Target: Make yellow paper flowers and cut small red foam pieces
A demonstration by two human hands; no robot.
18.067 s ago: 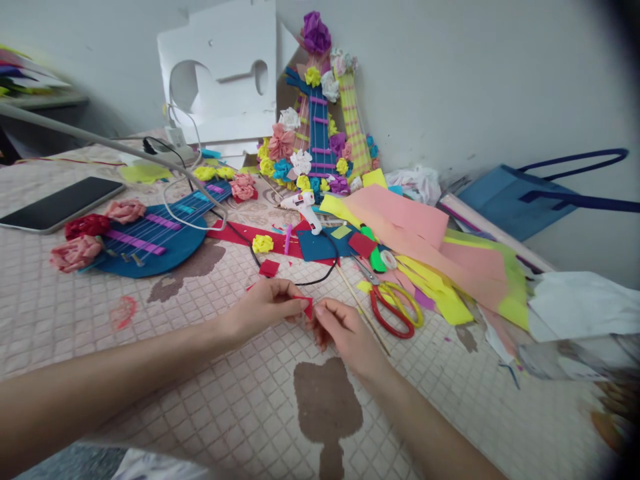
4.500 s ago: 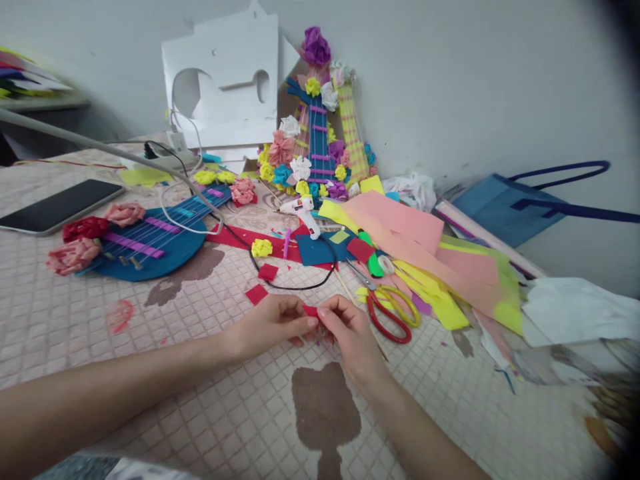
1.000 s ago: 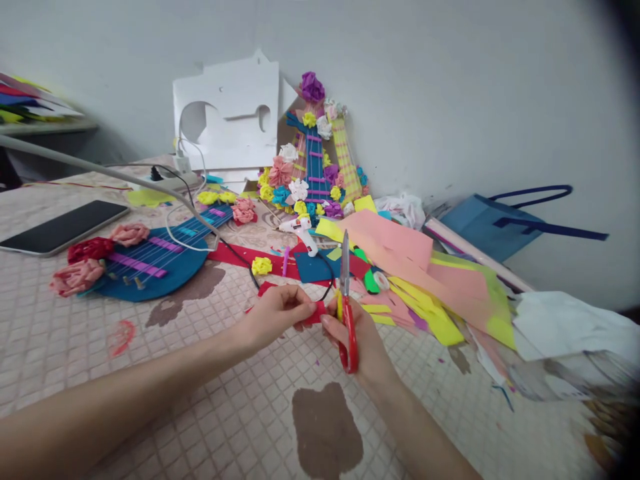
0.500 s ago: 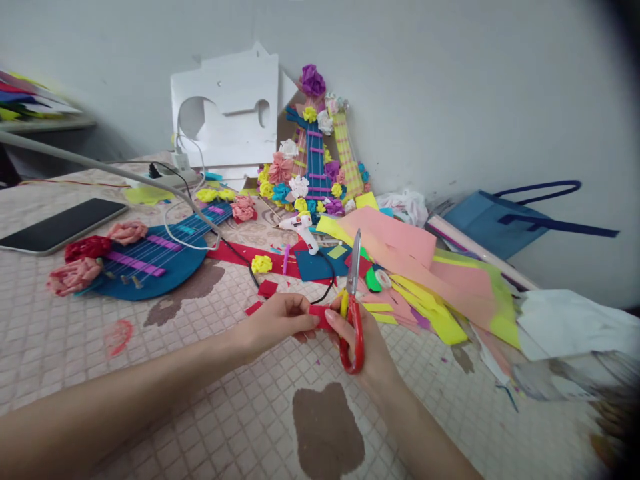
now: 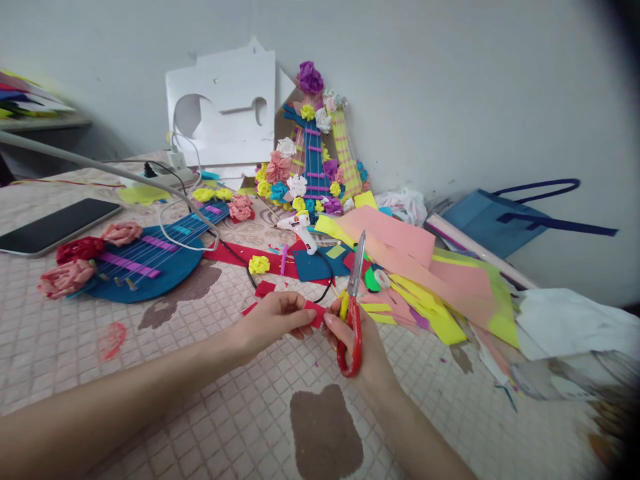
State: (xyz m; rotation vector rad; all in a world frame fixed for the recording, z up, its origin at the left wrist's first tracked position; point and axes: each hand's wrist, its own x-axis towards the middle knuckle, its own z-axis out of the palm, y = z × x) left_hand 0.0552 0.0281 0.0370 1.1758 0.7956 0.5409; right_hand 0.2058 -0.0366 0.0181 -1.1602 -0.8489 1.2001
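My left hand (image 5: 273, 321) pinches a small red foam piece (image 5: 316, 312) just above the tiled mat. My right hand (image 5: 361, 347) is wrapped round the red and yellow handles of a pair of scissors (image 5: 351, 308), whose blades point up and away, closed or nearly so. The thumb of my right hand touches the right end of the red piece. Two more red scraps (image 5: 264, 288) lie on the mat just beyond my left hand.
A white glue gun (image 5: 301, 228) with a black cord lies past the hands. Pink, yellow and green foam sheets (image 5: 430, 267) pile up at right. A blue foam guitar with roses (image 5: 145, 253), a phone (image 5: 50, 225), a flowered model (image 5: 313, 153) and a blue bag (image 5: 505, 213) ring the mat.
Over the last seconds my right hand picked up the scissors. In the last half second the blades have tilted slightly right and the red piece has stayed between both hands.
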